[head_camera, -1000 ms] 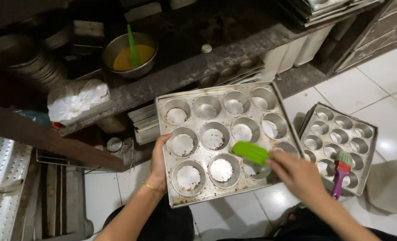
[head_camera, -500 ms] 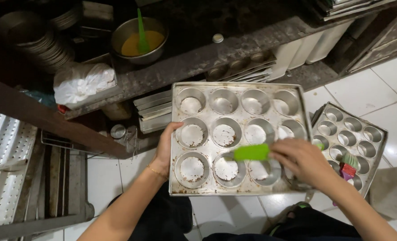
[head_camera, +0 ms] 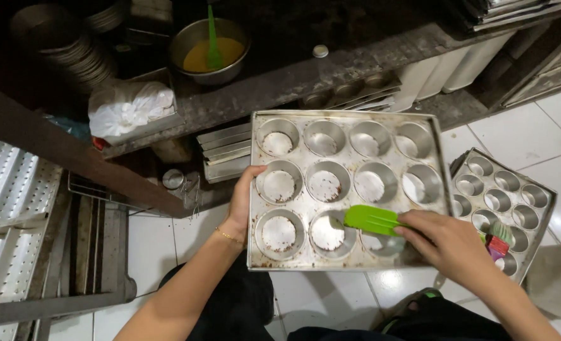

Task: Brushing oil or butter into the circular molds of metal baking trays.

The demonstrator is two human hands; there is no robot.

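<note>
While the left hand (head_camera: 239,208) grips the tin (head_camera: 350,189) by its edge, the right hand (head_camera: 447,243) holds a green brush (head_camera: 372,220) over the bottom row, probably greasing; the neighbouring cup needs coating next.

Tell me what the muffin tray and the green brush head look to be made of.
Muffin tray: likely bare metal, aluminium or steel; dull grey sheen, brown baked-on specks, whitish residue in the cups. Green brush head: probably silicone; bright, smooth and matte, though plastic cannot be ruled out.

a bakery kitchen: stacked muffin trays (head_camera: 504,202), batter bowl (head_camera: 209,43) (metal), worn counter (head_camera: 305,76).
</note>
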